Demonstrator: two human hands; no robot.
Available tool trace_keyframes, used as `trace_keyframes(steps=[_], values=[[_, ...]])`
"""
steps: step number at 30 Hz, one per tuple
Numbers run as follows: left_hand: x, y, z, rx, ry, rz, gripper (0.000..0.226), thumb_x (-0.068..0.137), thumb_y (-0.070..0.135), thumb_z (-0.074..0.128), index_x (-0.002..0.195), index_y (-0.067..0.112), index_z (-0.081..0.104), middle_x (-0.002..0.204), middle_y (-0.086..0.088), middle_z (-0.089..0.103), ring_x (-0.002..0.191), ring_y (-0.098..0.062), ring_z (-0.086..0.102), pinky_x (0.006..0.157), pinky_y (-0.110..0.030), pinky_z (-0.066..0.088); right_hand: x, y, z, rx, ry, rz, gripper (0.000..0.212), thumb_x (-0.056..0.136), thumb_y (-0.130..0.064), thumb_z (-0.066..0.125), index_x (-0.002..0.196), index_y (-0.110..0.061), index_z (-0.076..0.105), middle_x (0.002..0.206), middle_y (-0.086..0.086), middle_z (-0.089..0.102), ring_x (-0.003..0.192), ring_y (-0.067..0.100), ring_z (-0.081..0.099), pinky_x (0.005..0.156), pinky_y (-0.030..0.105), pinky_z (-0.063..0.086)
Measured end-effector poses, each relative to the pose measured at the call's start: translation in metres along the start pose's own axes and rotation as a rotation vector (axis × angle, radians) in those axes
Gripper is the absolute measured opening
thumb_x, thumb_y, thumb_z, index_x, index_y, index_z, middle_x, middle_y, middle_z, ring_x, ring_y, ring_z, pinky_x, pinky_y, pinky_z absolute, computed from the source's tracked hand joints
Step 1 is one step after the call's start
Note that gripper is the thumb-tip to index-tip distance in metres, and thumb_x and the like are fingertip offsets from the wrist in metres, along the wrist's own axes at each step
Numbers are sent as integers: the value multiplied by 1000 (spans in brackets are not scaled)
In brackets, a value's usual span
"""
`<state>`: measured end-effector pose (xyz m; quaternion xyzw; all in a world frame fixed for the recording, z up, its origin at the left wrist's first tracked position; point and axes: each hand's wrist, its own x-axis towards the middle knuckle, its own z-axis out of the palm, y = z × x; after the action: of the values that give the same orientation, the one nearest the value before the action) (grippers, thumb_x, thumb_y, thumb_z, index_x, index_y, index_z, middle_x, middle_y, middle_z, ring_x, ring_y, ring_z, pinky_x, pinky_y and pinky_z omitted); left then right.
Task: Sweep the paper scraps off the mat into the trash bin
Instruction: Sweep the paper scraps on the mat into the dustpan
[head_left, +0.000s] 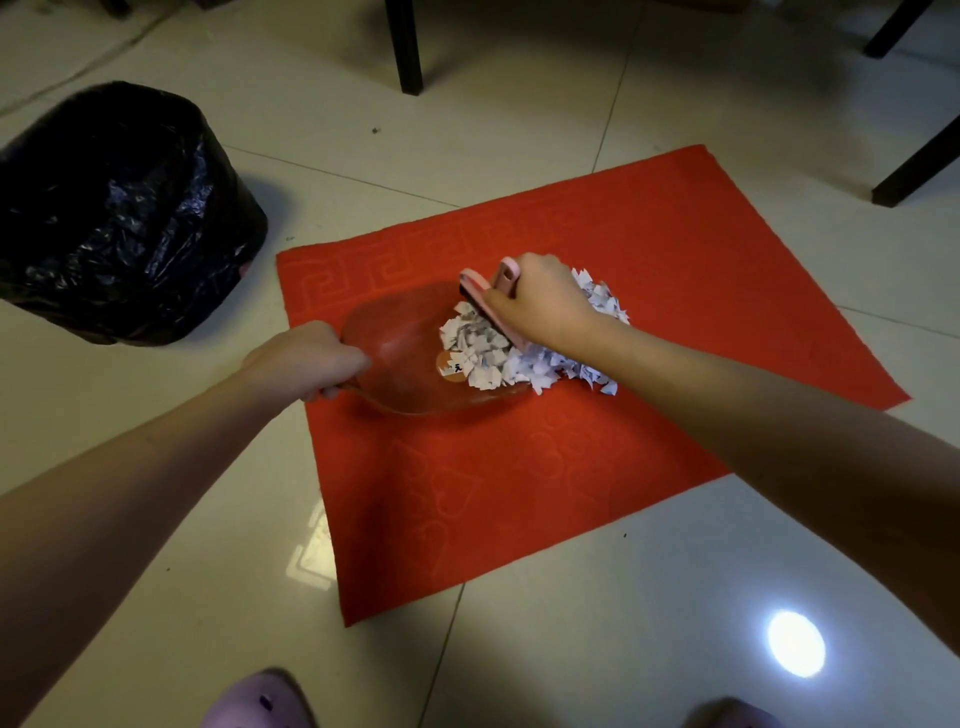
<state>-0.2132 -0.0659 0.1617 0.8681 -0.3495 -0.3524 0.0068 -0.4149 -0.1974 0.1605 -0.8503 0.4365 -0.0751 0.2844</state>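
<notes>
Our left hand (306, 358) gripped the dustpan (395, 343) by its handle, fingers curled round it. Our right hand (540, 304) clasped the pink brush (483, 293), bristles down in the paper scraps (483, 353). On the red mat (519, 493) part of the heap already lay inside the pan, and the rest sat just right of it. We judged the sweeping roughly midway. Far left, off the mat, the trash bin (119, 208) awaited the tipping.
</notes>
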Motion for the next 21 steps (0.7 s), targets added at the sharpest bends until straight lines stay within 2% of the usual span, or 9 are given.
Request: trace_keyframes(steps=[1,4,6,9,10,16,18,21], values=[[0,0,0,-3,-2,2,19,76,28,58,64,13,59,47,0,54,44,-18,46,51,-25,35,0,-3,0,46,-4,-2,27,92,-27,56,84,-3,66,71,11,66,63,24,63,58,33,52],[1,-2,0,-18,-10,-1,19,76,28,58,64,12,60,46,-1,54,45,-18,46,52,-25,35,3,-4,-13,168,-12,17,17,93,-21,57,98,-7,65,72,0,63,55,8,58,44,12,45],[2,-2,0,-26,-14,-1,19,75,27,58,65,11,60,46,-1,55,45,-18,46,52,-26,36,8,1,-26,122,49,9,21,94,-23,55,104,-8,65,78,3,67,58,10,61,48,15,50],[3,-4,1,-25,-6,-7,20,75,29,58,68,11,62,48,-1,56,46,-18,48,53,-26,37,19,16,-29,-31,113,10,25,94,-27,56,111,-12,67,89,8,70,69,19,66,64,39,58],[4,-4,0,-22,-4,-9,19,75,29,58,67,12,62,48,-1,57,45,-18,48,52,-25,37,23,20,-25,-45,109,16,25,93,-27,57,112,-14,67,91,8,71,70,20,66,66,41,58],[6,-7,-6,2,-32,-18,17,72,29,58,65,13,62,47,-1,55,43,-17,45,50,-24,34,34,28,-6,50,41,-1,28,89,-23,63,117,-18,67,108,5,71,88,17,66,82,37,56],[7,-8,-5,-12,-36,-23,17,75,27,58,66,13,62,47,-1,54,43,-17,44,48,-23,32,31,29,0,80,-13,-6,27,89,-23,64,116,-17,68,104,4,72,83,17,67,79,38,57],[8,-8,-6,-21,-33,-30,18,76,27,58,68,12,62,47,-1,54,43,-17,43,48,-23,32,22,30,6,144,-11,-20,24,88,-21,65,111,-16,70,93,4,74,69,18,67,64,34,58]])
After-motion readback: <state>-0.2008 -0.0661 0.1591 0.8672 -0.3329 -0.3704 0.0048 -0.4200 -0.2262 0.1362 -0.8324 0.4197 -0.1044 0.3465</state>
